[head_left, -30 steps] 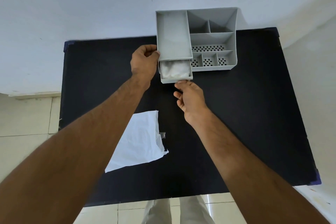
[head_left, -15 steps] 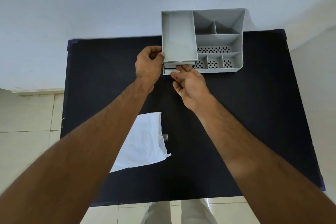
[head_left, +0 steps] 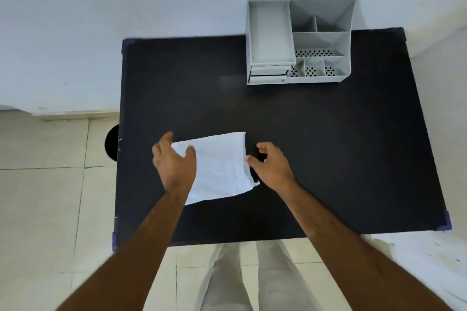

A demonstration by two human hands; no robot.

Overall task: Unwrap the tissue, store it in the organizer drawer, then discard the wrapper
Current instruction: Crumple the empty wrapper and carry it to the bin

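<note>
The white wrapper lies flat on the black table, near its front left. My left hand hovers over the wrapper's left end, fingers spread, holding nothing. My right hand is at the wrapper's right edge, fingers curled and apart, its thumb touching or nearly touching that edge. The grey organizer stands at the table's far edge, and its two drawers at the lower left are pushed in. The tissue is hidden from view.
A white wall rises behind the table. Tiled floor lies to the left and in front. A dark round object pokes out from under the table's left edge. My trouser legs are below the front edge.
The drawer holding the tissue has been pushed shut. Both hands left the organizer and came back toward me, down to the wrapper. The camera has shifted, so the table sits further right.
</note>
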